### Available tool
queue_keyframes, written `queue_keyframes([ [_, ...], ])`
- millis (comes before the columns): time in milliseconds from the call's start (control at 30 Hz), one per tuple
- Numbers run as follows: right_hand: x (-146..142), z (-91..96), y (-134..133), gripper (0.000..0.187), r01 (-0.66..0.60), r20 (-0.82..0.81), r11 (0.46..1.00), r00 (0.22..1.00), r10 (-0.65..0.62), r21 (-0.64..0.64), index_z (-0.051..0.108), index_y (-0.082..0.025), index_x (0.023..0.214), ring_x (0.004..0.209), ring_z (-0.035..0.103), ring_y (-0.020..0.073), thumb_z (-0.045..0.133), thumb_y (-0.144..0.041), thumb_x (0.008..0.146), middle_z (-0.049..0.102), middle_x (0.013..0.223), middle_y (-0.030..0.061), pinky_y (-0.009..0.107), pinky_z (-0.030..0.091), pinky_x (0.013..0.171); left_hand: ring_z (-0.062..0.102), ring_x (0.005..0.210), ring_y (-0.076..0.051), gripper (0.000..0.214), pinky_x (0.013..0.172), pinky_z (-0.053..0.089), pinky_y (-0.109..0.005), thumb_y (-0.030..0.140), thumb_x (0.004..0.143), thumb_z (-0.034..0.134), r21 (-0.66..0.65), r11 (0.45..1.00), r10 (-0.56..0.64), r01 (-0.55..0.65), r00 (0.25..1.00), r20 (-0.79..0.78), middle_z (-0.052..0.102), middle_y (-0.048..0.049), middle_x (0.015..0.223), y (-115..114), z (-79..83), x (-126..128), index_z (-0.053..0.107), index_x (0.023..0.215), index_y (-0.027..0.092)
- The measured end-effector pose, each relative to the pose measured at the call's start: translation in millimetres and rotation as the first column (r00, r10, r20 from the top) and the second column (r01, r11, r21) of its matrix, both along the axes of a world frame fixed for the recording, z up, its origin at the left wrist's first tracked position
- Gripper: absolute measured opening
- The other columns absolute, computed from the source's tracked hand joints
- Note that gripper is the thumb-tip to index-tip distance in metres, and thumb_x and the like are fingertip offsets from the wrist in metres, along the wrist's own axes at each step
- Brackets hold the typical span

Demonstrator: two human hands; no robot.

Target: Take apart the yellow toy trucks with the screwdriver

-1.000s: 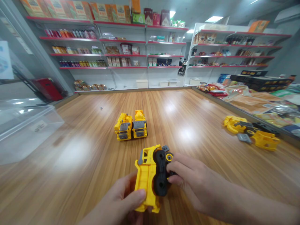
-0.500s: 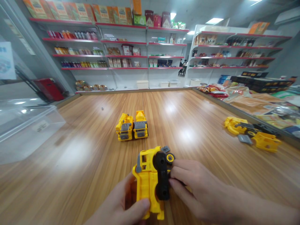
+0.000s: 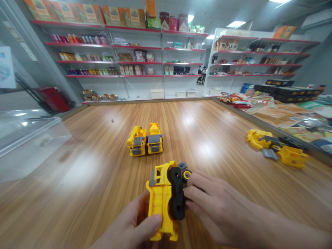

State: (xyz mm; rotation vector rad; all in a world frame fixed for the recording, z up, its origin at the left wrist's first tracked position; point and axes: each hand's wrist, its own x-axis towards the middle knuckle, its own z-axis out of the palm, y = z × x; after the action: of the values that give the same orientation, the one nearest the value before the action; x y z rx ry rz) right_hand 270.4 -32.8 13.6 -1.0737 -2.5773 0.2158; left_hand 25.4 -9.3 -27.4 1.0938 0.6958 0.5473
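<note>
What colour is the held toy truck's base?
The base is black; the head view shows it best.

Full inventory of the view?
Table: one, wood-brown, foreground
Toy dump truck: one, yellow/black/grey, centre front
Toy mixer truck: one, yellow/grey, mid-table
Toy boom truck: one, yellow/grey, left of mixer truck
Toy wheel: one clear, black/yellow, beside dump truck
Toy panel: one, grey, behind wheel
Toy parts: several, yellow/grey/black, table right
Bin: one, clear, left
Shelving: several, white/red, back
Boxes: many, mostly orange, top shelves
Bottles: many, mixed, left shelves
Cartons: several, black, right
Bagged goods: many, mixed, right
Left grip: one, bare, on dump truck
Right grip: one, bare, at truck's underside
</note>
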Motion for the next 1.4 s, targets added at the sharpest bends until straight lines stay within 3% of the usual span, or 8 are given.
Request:
queue_keyframes([
  [200, -2.9, -0.3, -3.3, 0.020, 0.118, -0.251, 0.964, 0.952, -0.178, -0.237, 0.051, -0.019, 0.111, 0.087, 0.060, 0.0191, 0.040, -0.011, 0.097, 0.063, 0.099, 0.0068, 0.034, 0.051, 0.078, 0.055, 0.063, -0.013, 0.055, 0.055, 0.048, -0.026, 0.056, 0.079, 0.069, 0.018, 1.000, 0.023, -0.022, 0.997, -0.069, 0.065, -0.0070, 0.092, -1.8, -8.5, -0.9, 0.058, 0.119, 0.019],
  [400, 1.0, -14.1, -5.0, 0.042, 0.112, -0.457, 0.976, 0.870, -0.186, -0.186, 0.044, -0.024, 0.122, 0.100, 0.061, 0.0189, 0.054, -0.006, 0.085, 0.061, 0.111, 0.0056, 0.033, 0.052, 0.087, 0.057, 0.063, -0.014, 0.047, 0.057, 0.050, -0.026, 0.054, 0.081, 0.069, 0.025, 1.000, -0.001, 0.003, 0.998, -0.068, 0.066, -0.0067, 0.090, -1.8, -5.6, -2.0, 0.061, 0.112, 0.020],
  [600, -0.6, -13.5, -3.3, 0.034, 0.071, -0.420, 0.921, 0.874, -0.242, -0.383, 0.041, -0.023, 0.128, 0.092, 0.063, 0.0186, 0.044, -0.012, 0.096, 0.063, 0.101, 0.0045, 0.038, 0.053, 0.085, 0.055, 0.057, -0.011, 0.052, 0.051, 0.048, -0.023, 0.056, 0.081, 0.067, 0.036, 0.999, 0.023, -0.022, 0.999, -0.039, 0.066, -0.0063, 0.089, -0.2, -13.0, -0.2, 0.058, 0.115, 0.019],
  [733, -0.3, -13.1, -4.2, 0.047, 0.074, -0.464, 0.944, 0.856, -0.226, -0.322, 0.040, -0.025, 0.129, 0.101, 0.060, 0.0184, 0.052, -0.005, 0.087, 0.060, 0.113, 0.0053, 0.036, 0.050, 0.090, 0.056, 0.063, -0.014, 0.049, 0.057, 0.050, -0.026, 0.056, 0.080, 0.069, 0.039, 0.999, 0.006, -0.003, 0.997, -0.075, 0.065, -0.0058, 0.089, 0.3, -4.8, -0.2, 0.061, 0.113, 0.021],
  [867, -0.9, -14.2, -3.4, 0.039, 0.067, -0.456, 0.931, 0.858, -0.237, -0.358, 0.040, -0.024, 0.128, 0.093, 0.061, 0.0172, 0.049, -0.010, 0.092, 0.061, 0.105, 0.0038, 0.033, 0.052, 0.082, 0.058, 0.068, -0.016, 0.050, 0.058, 0.050, -0.027, 0.057, 0.080, 0.067, 0.043, 0.999, -0.008, 0.011, 0.997, -0.077, 0.066, -0.0064, 0.091, -0.5, -0.2, -0.6, 0.060, 0.115, 0.022],
  [1100, -0.3, -16.1, -6.0, 0.043, 0.106, -0.469, 0.959, 0.854, -0.223, -0.263, 0.041, -0.026, 0.125, 0.098, 0.060, 0.0181, 0.053, -0.008, 0.088, 0.059, 0.110, 0.0042, 0.033, 0.050, 0.085, 0.056, 0.058, -0.012, 0.057, 0.053, 0.048, -0.024, 0.059, 0.078, 0.068, 0.038, 0.999, 0.024, -0.021, 0.997, -0.076, 0.065, -0.0067, 0.088, -1.3, -12.9, 0.2, 0.058, 0.115, 0.017],
  [1267, -1.8, -7.6, -2.3, 0.015, 0.154, -0.312, 0.889, 0.899, -0.307, -0.431, 0.048, -0.021, 0.112, 0.079, 0.060, 0.0166, 0.041, -0.020, 0.100, 0.062, 0.093, 0.0031, 0.032, 0.049, 0.073, 0.056, 0.058, -0.011, 0.054, 0.055, 0.049, -0.025, 0.057, 0.081, 0.066, 0.035, 0.999, 0.009, -0.007, 0.998, -0.061, 0.066, -0.0059, 0.091, -1.6, -11.5, -0.8, 0.056, 0.118, 0.019],
  [1400, -2.6, 1.3, -1.0, 0.020, 0.139, -0.166, 0.891, 0.959, -0.229, -0.431, 0.054, -0.019, 0.093, 0.083, 0.059, 0.0186, 0.036, -0.020, 0.101, 0.062, 0.093, 0.0062, 0.034, 0.048, 0.078, 0.058, 0.069, -0.014, 0.051, 0.060, 0.049, -0.026, 0.056, 0.080, 0.069, 0.032, 0.999, -0.010, 0.013, 0.995, -0.095, 0.066, -0.0059, 0.094, -3.4, -3.5, -1.6, 0.059, 0.115, 0.021],
])
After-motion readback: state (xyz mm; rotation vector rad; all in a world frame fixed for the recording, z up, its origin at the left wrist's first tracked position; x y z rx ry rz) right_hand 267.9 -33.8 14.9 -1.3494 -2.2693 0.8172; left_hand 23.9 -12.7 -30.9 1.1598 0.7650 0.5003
